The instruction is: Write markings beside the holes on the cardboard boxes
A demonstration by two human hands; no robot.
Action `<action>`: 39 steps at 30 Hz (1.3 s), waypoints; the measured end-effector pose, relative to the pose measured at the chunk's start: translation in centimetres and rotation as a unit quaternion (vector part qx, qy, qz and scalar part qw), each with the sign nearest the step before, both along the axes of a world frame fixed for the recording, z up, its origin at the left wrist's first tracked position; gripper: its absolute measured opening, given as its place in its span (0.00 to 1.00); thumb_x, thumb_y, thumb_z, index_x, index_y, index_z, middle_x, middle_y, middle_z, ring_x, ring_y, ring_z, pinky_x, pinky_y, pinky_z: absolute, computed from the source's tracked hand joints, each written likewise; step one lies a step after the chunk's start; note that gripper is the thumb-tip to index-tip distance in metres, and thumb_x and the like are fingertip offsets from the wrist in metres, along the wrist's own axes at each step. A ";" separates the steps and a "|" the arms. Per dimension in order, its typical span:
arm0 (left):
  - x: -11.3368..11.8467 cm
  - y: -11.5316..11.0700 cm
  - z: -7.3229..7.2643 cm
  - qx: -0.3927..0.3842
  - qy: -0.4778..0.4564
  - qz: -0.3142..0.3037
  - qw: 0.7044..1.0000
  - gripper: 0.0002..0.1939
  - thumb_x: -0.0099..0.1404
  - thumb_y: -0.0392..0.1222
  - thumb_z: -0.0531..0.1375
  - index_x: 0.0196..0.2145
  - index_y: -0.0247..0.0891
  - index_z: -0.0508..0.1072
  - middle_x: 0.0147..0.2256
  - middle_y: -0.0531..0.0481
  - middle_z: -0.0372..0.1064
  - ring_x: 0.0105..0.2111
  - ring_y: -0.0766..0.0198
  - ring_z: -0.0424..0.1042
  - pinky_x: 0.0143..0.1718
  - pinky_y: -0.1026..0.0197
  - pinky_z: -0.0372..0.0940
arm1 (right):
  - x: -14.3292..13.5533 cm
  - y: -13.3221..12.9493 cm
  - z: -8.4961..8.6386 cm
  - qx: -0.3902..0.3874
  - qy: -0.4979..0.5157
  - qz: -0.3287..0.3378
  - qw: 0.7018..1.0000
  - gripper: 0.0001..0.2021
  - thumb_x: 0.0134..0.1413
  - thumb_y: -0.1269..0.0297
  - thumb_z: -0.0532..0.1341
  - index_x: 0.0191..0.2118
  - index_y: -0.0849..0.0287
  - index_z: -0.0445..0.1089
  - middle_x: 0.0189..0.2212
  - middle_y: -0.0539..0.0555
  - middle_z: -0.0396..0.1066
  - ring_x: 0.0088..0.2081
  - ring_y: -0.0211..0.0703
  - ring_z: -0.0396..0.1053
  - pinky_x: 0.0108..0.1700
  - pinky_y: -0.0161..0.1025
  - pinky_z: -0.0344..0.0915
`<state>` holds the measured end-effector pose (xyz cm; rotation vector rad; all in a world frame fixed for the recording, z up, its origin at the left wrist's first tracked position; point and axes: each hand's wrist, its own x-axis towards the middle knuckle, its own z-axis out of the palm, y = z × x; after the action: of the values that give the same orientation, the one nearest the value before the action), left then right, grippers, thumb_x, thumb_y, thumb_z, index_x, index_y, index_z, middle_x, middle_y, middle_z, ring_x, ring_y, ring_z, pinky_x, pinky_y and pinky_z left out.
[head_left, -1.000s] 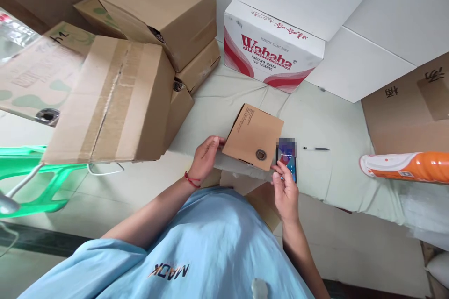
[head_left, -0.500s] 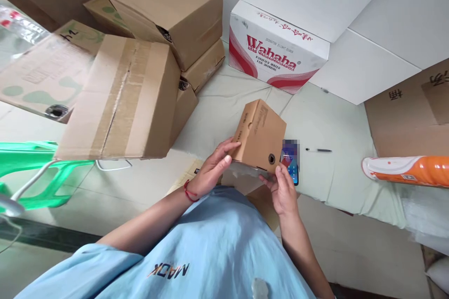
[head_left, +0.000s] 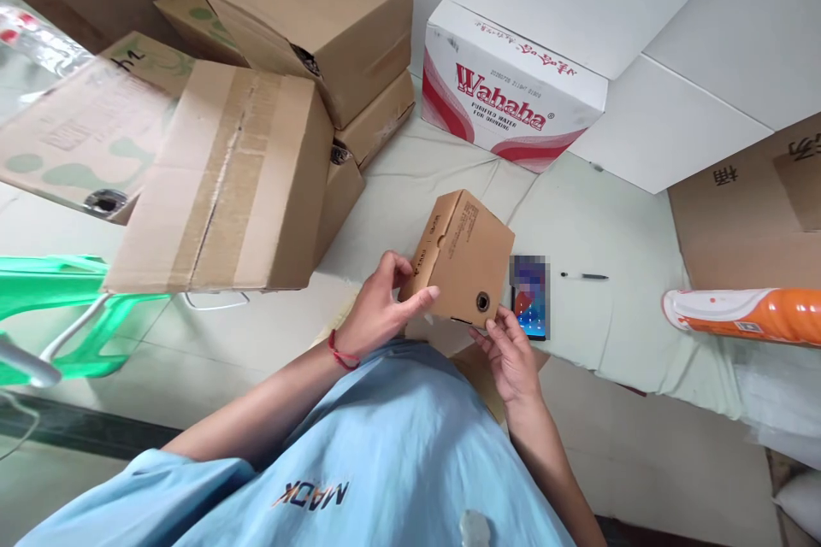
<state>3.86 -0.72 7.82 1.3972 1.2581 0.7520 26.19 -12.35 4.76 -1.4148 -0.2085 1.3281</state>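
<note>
- Pale cloth (head_left: 577, 205) spreads below a white carton (head_left: 506, 98).
- The box (head_left: 478, 252) sits tilted between both hands, over the cloth's near edge; whether it rests there, I cannot tell.
- Left hand (head_left: 375, 308): spread, fingers at the box's side, thumb apart.
- Right hand (head_left: 515, 359): pinching the lower corner, near the phone (head_left: 527, 299).
- Step in hand, seemingly: steadying the box; any turn calls for support at both ends.

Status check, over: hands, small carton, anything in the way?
Left hand and right hand both on small carton, tilted. Phone close beside right hand. Pen farther right.
</note>
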 end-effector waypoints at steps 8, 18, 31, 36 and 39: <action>-3.2 1.0 -1.1 -0.047 -0.113 -0.171 0.978 0.48 0.55 0.48 0.78 0.70 0.43 0.67 0.67 0.37 0.71 0.69 0.39 0.69 0.74 0.40 0.61 | 1.2 -0.4 -0.5 0.076 -0.022 -0.044 0.996 0.21 0.43 0.57 0.82 0.44 0.45 0.79 0.35 0.45 0.73 0.36 0.38 0.69 0.45 0.38 0.73; -0.3 -0.1 -2.1 -0.171 -0.244 -0.116 0.948 0.25 0.49 0.36 0.74 0.47 0.38 0.84 0.46 0.42 0.84 0.58 0.38 0.78 0.61 0.40 0.73 | 3.3 -1.1 1.7 0.184 -0.165 0.006 0.969 0.17 0.61 0.55 0.74 0.56 0.40 0.81 0.61 0.53 0.76 0.64 0.49 0.71 0.66 0.52 0.69; -1.5 -0.9 -4.3 -0.169 -0.258 -0.007 0.951 0.24 0.48 0.49 0.77 0.43 0.41 0.83 0.42 0.41 0.84 0.50 0.35 0.81 0.54 0.30 0.75 | 1.0 -1.9 6.6 0.181 -0.209 0.067 0.959 0.12 0.63 0.53 0.73 0.51 0.43 0.85 0.68 0.56 0.71 0.73 0.60 0.65 0.72 0.60 0.68; -1.1 0.6 -2.7 -0.003 -0.248 0.007 0.969 0.41 0.49 0.75 0.75 0.51 0.46 0.79 0.56 0.39 0.78 0.65 0.36 0.72 0.71 0.30 0.63 | 0.7 -1.3 4.7 0.059 -0.077 0.021 0.995 0.24 0.59 0.39 0.72 0.57 0.43 0.80 0.61 0.55 0.78 0.65 0.61 0.73 0.63 0.60 0.76; -0.8 2.2 -1.8 0.190 -0.154 -0.026 0.969 0.31 0.61 0.68 0.73 0.52 0.45 0.77 0.58 0.39 0.77 0.68 0.40 0.69 0.75 0.31 0.57 | 1.3 -1.6 3.7 0.022 -0.003 0.005 1.000 0.28 0.49 0.32 0.74 0.49 0.45 0.83 0.52 0.56 0.84 0.59 0.64 0.78 0.56 0.59 0.80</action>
<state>3.06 1.43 6.06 1.5368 0.8593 1.1704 27.44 -13.91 8.51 -1.3835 -0.2468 1.3191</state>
